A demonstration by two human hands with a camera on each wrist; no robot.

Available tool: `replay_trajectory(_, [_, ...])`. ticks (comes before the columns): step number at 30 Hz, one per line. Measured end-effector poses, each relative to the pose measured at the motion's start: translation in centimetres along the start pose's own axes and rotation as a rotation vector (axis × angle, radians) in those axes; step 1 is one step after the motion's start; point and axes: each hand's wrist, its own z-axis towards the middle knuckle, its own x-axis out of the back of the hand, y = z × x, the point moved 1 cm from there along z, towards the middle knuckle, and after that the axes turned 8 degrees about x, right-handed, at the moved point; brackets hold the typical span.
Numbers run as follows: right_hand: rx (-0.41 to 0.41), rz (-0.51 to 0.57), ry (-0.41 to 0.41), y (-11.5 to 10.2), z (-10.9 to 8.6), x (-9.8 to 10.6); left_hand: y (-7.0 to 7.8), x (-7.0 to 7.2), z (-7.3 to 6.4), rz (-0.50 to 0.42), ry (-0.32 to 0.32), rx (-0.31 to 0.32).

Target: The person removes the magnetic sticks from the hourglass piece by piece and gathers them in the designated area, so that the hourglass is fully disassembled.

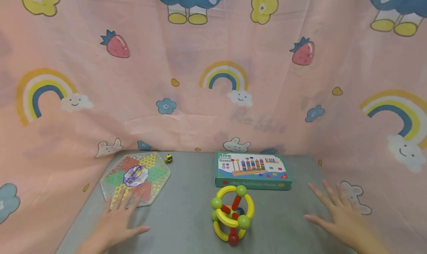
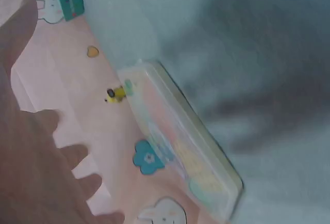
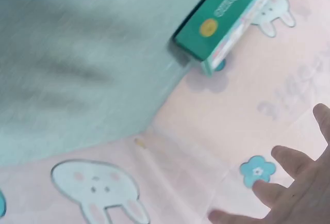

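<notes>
My left hand (image 1: 115, 222), fingers spread, is over the near left of the table and overlaps the lower edge of the Chinese checkers board (image 1: 156, 185) in the head view. That board is hexagonal, with red, green and yellow triangles under a clear cover. On the right side, my right hand (image 1: 347, 219) is also spread, with nothing in its grasp. Between the hands stands a ball-shaped toy (image 1: 227, 221) of yellow arcs, green balls and red rods. Behind it lies a green Ring Challenge Game box (image 1: 253, 184). Both wrist views show the hands' shadows on the tabletop.
A tiny yellow-and-black bee-like figure (image 1: 169, 158) sits beside the board's far right corner. The grey table (image 1: 186, 209) ends at a pink patterned curtain (image 1: 186, 131), which hangs behind it and along both sides.
</notes>
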Motion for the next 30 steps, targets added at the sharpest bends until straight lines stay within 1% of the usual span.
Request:
replay_trajectory(2, [0.007, 0.043, 0.008, -0.8, 0.1, 0.1, 0.8, -0.4, 0.3, -0.021, -0.01, -0.022])
replay_trajectory(5, [0.026, 0.11, 0.053, -2.1, 0.3, 0.2, 2.5, -1.4, 1.0, -0.095, -0.019, -0.066])
replay_trajectory(7, [0.034, 0.16, 0.077, -3.0, 0.6, 0.2, 4.0, -2.1, 1.4, -0.166, -0.034, -0.089])
replay_trajectory(11, [0.061, 0.254, 0.141, -4.5, 1.3, 0.1, 7.6, -3.5, 2.0, -0.34, -0.055, -0.128])
replay_trajectory(13, [0.079, 0.285, 0.17, -5.3, 1.7, 0.0, 9.4, -4.2, 2.1, -0.423, -0.09, -0.145])
replay_trajectory(15, [0.088, 0.304, 0.178, -6.0, 2.2, -0.1, 11.2, -4.9, 2.2, -0.495, -0.154, -0.156])
replay_trajectory(16, [0.09, 0.315, 0.178, -6.4, 2.4, -0.2, 12.0, -5.3, 2.2, -0.531, -0.199, -0.15])
replay_trajectory(17, [0.091, 0.327, 0.18, -6.7, 2.6, -0.3, 12.8, -5.6, 2.3, -0.571, -0.249, -0.137])
replay_trajectory(19, [0.082, 0.344, 0.181, -7.3, 3.0, -0.6, 14.4, -6.4, 2.6, -0.641, -0.346, -0.089])
replay_trajectory(21, [0.079, 0.363, 0.19, -8.0, 3.3, -1.0, 15.8, -7.2, 3.1, -0.712, -0.411, -0.018])
replay_trajectory(22, [0.078, 0.376, 0.193, -8.3, 3.4, -1.2, 16.5, -7.6, 3.3, -0.736, -0.431, 0.02])
replay_trajectory(24, [0.09, 0.397, 0.209, -8.9, 3.6, -1.6, 17.7, -8.3, 3.7, -0.764, -0.449, 0.091])
replay_trajectory(27, [0.117, 0.424, 0.232, -9.8, 4.0, -2.2, 19.2, -9.3, 4.0, -0.794, -0.445, 0.166])
replay_trajectory(30, [0.138, 0.452, 0.256, -10.8, 4.2, -2.4, 20.2, -10.1, 4.1, -0.821, -0.426, 0.191])
